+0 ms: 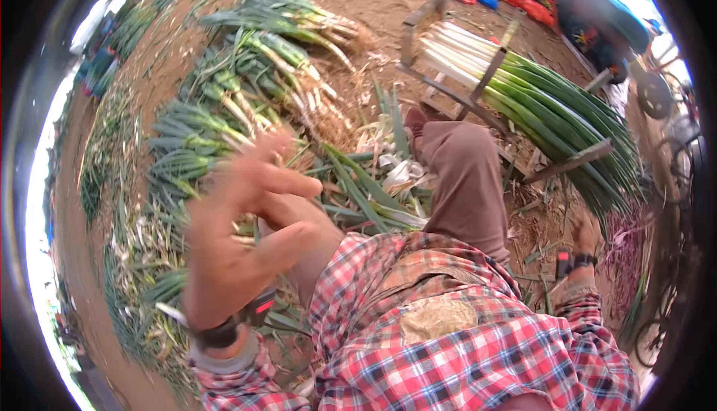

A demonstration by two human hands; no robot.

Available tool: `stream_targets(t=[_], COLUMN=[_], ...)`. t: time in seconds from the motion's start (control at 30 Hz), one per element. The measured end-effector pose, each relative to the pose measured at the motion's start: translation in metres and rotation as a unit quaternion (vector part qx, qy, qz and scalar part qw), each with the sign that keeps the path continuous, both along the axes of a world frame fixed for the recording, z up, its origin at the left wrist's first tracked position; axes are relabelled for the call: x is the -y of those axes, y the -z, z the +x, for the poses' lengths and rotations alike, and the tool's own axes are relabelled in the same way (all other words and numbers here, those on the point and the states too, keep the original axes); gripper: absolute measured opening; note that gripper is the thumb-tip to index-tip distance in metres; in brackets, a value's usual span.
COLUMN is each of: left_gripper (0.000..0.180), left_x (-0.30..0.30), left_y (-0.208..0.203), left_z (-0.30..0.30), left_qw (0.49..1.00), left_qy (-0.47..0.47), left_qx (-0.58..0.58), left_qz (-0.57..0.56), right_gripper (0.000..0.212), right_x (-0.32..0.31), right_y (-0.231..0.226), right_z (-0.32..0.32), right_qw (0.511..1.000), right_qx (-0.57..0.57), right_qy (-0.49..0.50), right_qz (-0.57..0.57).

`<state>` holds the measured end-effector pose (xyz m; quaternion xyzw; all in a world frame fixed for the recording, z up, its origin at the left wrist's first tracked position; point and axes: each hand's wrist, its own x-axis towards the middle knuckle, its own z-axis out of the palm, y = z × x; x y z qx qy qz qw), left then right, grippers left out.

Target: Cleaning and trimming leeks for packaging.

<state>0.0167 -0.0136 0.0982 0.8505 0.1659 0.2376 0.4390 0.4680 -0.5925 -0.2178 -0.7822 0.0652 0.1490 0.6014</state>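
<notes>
1. The wooden rack (pixel 488 73), ahead and to the person's right, carries a thick bundle of onions (pixel 541 108). Their bare white ends line up at its far left; the green tops hang over its near right end.
2. By the look of it, this clean bundle is the finished part; I cannot make out a tie around it.
3. Left of the rack, heaps of loose onions (pixel 258 67) lie on the dirt, many with hairy roots. They seem to be the part left, and a good amount.
4. Between the rack and the person's lap lie green leaves (pixel 358 190) and white peel (pixel 403 174), probably waste.
5. The left hand (pixel 235 235), well left of the rack, is raised and blurred. Thumb and forefinger are spread, nothing visible between them; the loose onions lie below and beyond these fingertips.
6. The right hand (pixel 588 233) is low at the rack's near right, close to the hanging tops. Its fingers are too unclear to tell whether they grip anything.
</notes>
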Motion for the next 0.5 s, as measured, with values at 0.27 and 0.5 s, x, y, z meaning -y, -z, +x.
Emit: stream_targets(t=[0.27, 0.5], left_gripper=[0.039, 0.027], left_x=[-0.034, -0.136], left_y=[-0.002, -0.014], left_z=[-0.001, 0.007], left_qw=[0.975, 0.922], left_qy=[-0.087, -0.086], left_qx=[0.205, 0.32], left_qz=[-0.004, 0.199], right_gripper=[0.017, 0.013], right_x=[-0.445, -0.518], right_y=[-0.226, -0.222], right_z=[-0.095, -0.111], right_qw=[0.89, 0.863], right_qx=[0.271, 0.236], right_qy=[-0.358, -0.44], right_qz=[0.078, 0.082])
